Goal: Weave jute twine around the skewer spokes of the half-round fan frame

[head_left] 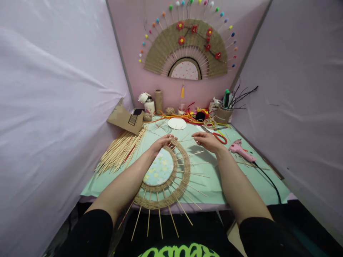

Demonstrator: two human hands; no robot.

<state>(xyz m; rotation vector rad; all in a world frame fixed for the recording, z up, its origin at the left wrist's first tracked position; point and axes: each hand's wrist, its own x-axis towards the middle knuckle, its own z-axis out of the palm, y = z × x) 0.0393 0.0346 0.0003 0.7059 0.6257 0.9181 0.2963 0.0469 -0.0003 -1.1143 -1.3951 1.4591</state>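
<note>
The left hand (166,140) gripped the woven disc (187,171) by its top rim, near the middle of the frame, the lower spokes (160,224) jutting past the worktop's (214,192) near edge. The right hand (205,140), just to the right, had fingertips drawn close; what they held, if anything, was too fine to tell. Steady support, even tension and unbent spokes seemed wise.

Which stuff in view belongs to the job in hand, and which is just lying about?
In the job:
- woven piece with spokes, held by the left hand
- right hand, beside it; its grip is unclear

Seemingly just lying about:
- stick bundle (perhaps spare spokes)
- pink glue gun
- red-handled scissors
- white disc
</note>
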